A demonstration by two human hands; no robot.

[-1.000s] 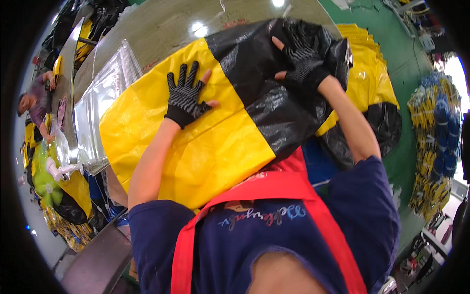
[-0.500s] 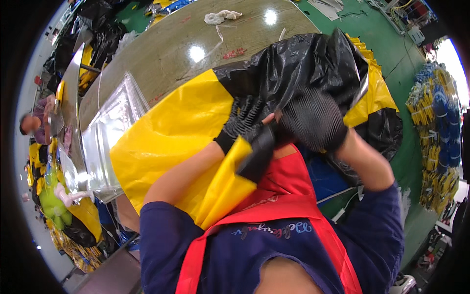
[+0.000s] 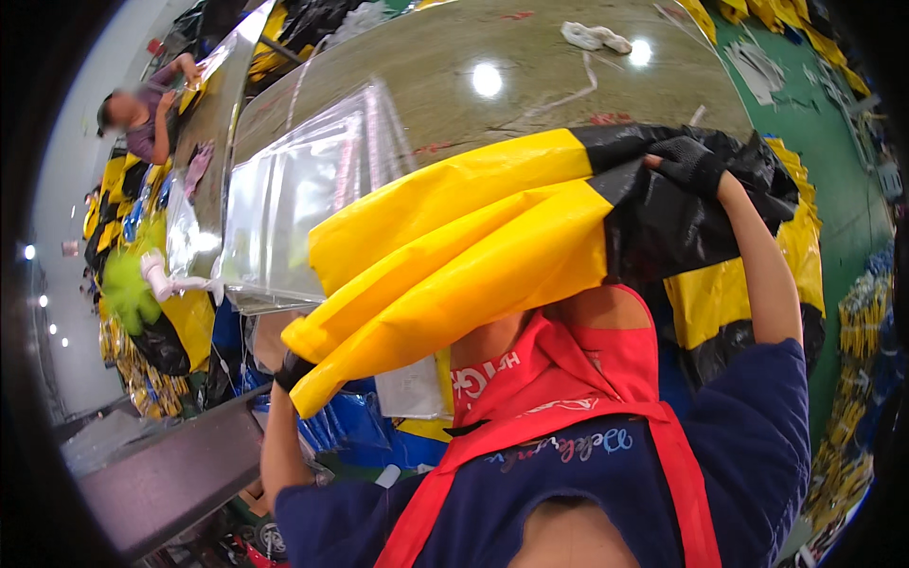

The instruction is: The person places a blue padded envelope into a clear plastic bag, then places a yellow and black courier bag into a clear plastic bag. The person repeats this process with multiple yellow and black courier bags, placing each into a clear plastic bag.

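A yellow-and-black plastic sheet point(image 3: 492, 256) stretches between my two gloved hands in long, loose folds. Its gathered yellow end is at my left hand point(image 3: 293, 370), which is closed on it at the lower left; most of those fingers are hidden behind the plastic. At the upper right, my right hand point(image 3: 689, 167) grips the black part, with the fingers bent over it and a bare fingertip showing. More crumpled black plastic lies around the right hand.
A shiny table point(image 3: 540, 90) holds a stack of clear plastic sheets point(image 3: 294, 204) and a white crumpled cloth point(image 3: 595, 38). Yellow-and-black material point(image 3: 705, 298) hangs at the right. A co-worker point(image 3: 142, 118) is at the far left. Tied bundles point(image 3: 847, 360) lie along the right.
My hands have moved apart, the left down and leftward, the right up and rightward. The sheet is now drawn out lengthwise between them. My view has shifted.
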